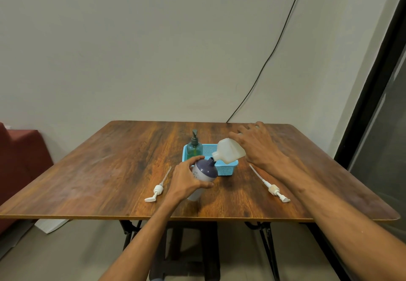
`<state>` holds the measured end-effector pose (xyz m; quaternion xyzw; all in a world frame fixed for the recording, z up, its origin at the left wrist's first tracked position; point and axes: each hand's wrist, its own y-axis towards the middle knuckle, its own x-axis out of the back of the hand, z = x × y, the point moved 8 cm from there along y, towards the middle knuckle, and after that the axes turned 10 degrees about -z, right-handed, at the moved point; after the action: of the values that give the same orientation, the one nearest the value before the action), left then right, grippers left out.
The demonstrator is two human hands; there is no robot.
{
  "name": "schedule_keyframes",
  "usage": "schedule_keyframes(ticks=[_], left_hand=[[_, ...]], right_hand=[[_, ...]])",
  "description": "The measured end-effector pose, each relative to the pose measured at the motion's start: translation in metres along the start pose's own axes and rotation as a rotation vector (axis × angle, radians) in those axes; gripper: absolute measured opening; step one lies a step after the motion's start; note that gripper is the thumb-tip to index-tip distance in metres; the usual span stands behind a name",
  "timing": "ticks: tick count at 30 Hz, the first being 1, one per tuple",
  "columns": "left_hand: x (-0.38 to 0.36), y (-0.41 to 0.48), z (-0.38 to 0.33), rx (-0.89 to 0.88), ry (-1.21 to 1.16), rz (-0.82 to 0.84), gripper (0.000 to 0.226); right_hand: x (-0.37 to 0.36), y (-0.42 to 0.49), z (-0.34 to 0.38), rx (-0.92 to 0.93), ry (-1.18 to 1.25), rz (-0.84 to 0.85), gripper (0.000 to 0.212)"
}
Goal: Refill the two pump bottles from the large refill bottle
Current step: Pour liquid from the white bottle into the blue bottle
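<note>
My left hand (pixel 186 179) grips a white pump bottle with a purple shoulder (pixel 204 172), tilted toward the right with its neck open. My right hand (pixel 257 146) holds the large translucent white refill bottle (pixel 228 151) tipped over, its mouth touching the purple bottle's neck. Two white pump heads with dip tubes lie on the table: one to the left (pixel 157 189), one to the right (pixel 274 189). A green pump bottle (pixel 194 148) with its dark pump on stands in the blue basket (pixel 226 168).
The wooden table (pixel 109 166) stands against a plain wall, its front edge close to me. A black cable (pixel 274 50) runs down the wall to the table's far edge. A red seat (pixel 19 155) is at the left, a dark window frame (pixel 373 105) at the right.
</note>
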<state>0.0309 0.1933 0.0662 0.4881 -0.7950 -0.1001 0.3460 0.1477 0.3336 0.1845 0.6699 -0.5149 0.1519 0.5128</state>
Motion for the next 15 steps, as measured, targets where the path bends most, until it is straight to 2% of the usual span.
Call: schedule_keyframes(ticks=[15], left_hand=[[0.0003,-0.0028,-0.0036,0.000,-0.007,0.002,0.082]], right_hand=[[0.0010,-0.0016,0.0004,0.002,0.005,-0.013,0.048]])
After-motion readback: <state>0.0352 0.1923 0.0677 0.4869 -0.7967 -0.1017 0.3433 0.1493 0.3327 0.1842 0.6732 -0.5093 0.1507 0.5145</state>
